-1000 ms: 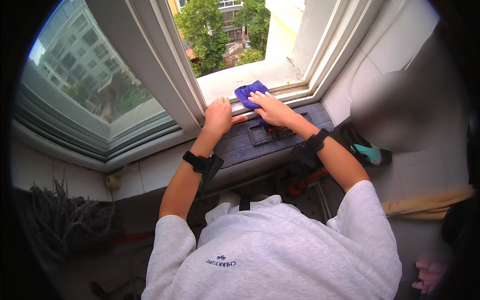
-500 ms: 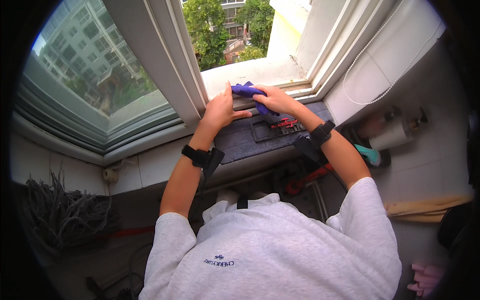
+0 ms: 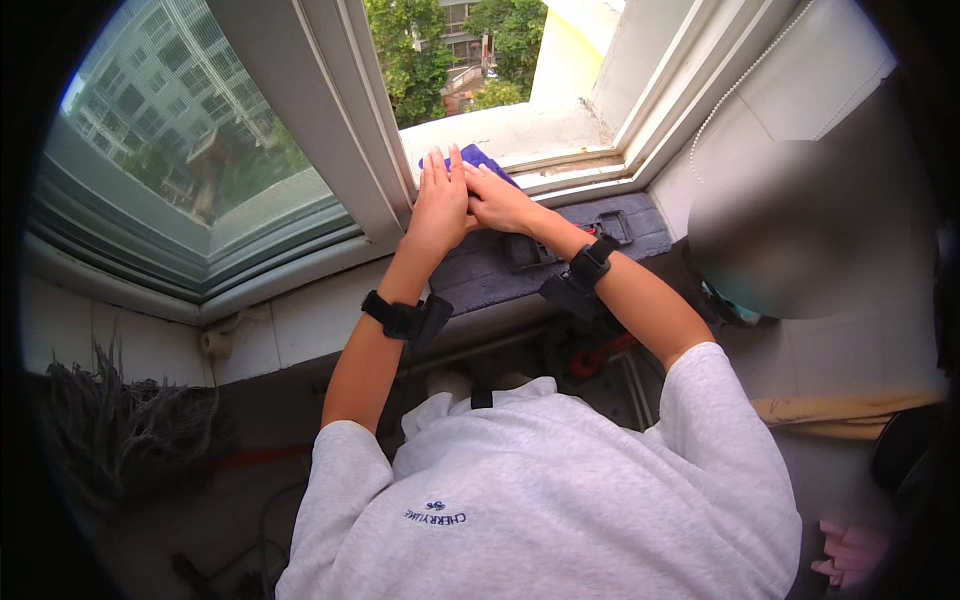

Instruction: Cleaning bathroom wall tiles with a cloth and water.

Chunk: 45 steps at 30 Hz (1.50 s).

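Observation:
A purple-blue cloth (image 3: pixel 488 160) lies on the window's lower frame, at the left corner of the opening. My left hand (image 3: pixel 438 208) rests over its left part with the fingers stretched out and pointing away from me. From the right, my right hand (image 3: pixel 500 203) reaches onto the cloth, its fingers extended and touching the side of the left hand. Most of the cloth under both hands is hidden. Just below them, a dark grey mat (image 3: pixel 480 272) covers the sill. A black tray-like holder (image 3: pixel 610 230) with red parts sits on it, partly behind my right forearm.
The sliding window pane (image 3: pixel 190 150) stands to the left of the opening. A beaded cord (image 3: pixel 722 105) hangs at the right wall. Grey mop strands (image 3: pixel 130 420) are at lower left. A yellow-brown cloth (image 3: pixel 835 412) and a pink item (image 3: pixel 850 552) lie at right.
The cloth has moved left from the middle of the frame and lies flatter. My right hand has moved left against my left hand, and its fingers have straightened. The left fingers now stretch over the cloth.

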Available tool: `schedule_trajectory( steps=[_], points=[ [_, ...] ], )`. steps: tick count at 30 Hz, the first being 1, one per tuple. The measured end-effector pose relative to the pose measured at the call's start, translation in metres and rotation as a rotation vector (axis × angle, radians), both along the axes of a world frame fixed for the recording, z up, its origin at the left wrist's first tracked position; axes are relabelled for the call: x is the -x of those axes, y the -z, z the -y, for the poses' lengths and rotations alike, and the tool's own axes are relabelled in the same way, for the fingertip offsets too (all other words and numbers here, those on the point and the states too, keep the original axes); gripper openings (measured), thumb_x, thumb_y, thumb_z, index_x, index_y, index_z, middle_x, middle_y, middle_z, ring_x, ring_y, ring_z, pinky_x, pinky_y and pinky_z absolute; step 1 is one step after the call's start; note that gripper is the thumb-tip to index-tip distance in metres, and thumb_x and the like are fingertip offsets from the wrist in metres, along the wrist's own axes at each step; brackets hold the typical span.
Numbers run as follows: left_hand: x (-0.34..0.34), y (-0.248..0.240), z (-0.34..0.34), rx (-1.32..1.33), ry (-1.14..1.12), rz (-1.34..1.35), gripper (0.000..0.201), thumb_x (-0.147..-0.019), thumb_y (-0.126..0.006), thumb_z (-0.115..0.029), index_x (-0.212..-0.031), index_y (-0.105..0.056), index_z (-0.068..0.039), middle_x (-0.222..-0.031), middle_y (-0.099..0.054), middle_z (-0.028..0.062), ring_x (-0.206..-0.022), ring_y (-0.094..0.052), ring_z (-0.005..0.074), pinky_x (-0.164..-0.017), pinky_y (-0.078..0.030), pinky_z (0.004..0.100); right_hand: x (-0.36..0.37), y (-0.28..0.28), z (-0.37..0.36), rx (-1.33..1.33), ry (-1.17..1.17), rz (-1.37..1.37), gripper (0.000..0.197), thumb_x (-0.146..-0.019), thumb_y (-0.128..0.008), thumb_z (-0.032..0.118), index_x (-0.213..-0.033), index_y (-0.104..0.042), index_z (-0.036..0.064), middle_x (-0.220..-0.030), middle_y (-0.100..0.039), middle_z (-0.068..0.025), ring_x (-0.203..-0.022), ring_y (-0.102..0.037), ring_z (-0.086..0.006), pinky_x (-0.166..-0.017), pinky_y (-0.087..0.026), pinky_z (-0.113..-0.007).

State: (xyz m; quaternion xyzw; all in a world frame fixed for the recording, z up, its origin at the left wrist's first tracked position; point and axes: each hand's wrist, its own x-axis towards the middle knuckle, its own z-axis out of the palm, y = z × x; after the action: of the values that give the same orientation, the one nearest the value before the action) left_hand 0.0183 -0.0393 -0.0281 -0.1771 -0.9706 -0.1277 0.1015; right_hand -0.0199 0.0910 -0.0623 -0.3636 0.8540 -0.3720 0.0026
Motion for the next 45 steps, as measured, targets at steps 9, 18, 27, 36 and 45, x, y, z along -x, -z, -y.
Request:
schedule_trajectory(
  steps=[9, 18, 27, 36, 45],
  points=[
    [-0.047, -0.026, 0.004, -0.237, 0.179, -0.117, 0.089, -0.068, -0.072, -0.027, -0.132, -0.021, 0.006, -0.135, -0.024, 0.0256, -0.129, -0.021, 0.0349, -0.105, -0.022, 0.0374, -0.021, -0.077, -0.071, 0.564, 0.141, 0.861, 0.035, -0.089, -0.047, 0.021, -0.115, -0.049, -0.0019, -0.09, -0.057, -0.0017, -0.072, -0.052, -0.006, -0.064, -0.044, -0.02],
    [-0.093, 0.013, 0.012, -0.152, 0.451, 0.088, 0.077, -0.06, -0.075, -0.025, -0.125, -0.04, -0.002, -0.133, -0.035, 0.0134, -0.124, -0.031, 0.0312, -0.103, -0.025, 0.0417, -0.163, -0.045, -0.163, 0.835, 0.721, 0.224, 0.036, -0.089, -0.046, 0.014, -0.121, -0.044, -0.0031, -0.111, -0.052, -0.0067, -0.099, -0.049, -0.0115, -0.088, -0.036, -0.024],
    [-0.098, 0.024, 0.007, -0.166, 0.367, 0.046, 0.061, -0.065, -0.072, -0.02, -0.119, -0.047, -0.005, -0.127, -0.043, 0.0093, -0.119, -0.038, 0.0281, -0.101, -0.03, 0.0394, -0.204, -0.022, -0.181, 1.18, 1.082, 0.13, 0.039, -0.091, -0.041, 0.018, -0.124, -0.039, -0.0029, -0.113, -0.05, -0.0099, -0.098, -0.05, -0.0156, -0.085, -0.04, -0.026],
    [-0.103, 0.034, -0.003, -0.165, 0.332, -0.077, 0.058, -0.066, -0.07, -0.017, -0.119, -0.048, -0.007, -0.126, -0.045, 0.0082, -0.118, -0.04, 0.0266, -0.101, -0.03, 0.041, -0.171, 0.029, -0.141, 1.311, 1.036, 0.337, 0.051, -0.091, -0.038, 0.017, -0.135, -0.02, -0.0016, -0.131, -0.036, -0.0134, -0.115, -0.04, -0.0208, -0.097, -0.03, -0.029],
    [-0.106, 0.031, -0.013, -0.119, 0.317, -0.121, 0.056, -0.067, -0.069, -0.016, -0.118, -0.048, -0.007, -0.125, -0.046, 0.0083, -0.118, -0.041, 0.0268, -0.101, -0.03, 0.0407, -0.148, 0.16, -0.076, 0.81, 1.324, 0.486, 0.067, -0.085, -0.032, 0.012, -0.134, 0.01, -0.0049, -0.139, -0.015, -0.0268, -0.125, -0.026, -0.0315, -0.1, -0.023, -0.029]
  ],
)
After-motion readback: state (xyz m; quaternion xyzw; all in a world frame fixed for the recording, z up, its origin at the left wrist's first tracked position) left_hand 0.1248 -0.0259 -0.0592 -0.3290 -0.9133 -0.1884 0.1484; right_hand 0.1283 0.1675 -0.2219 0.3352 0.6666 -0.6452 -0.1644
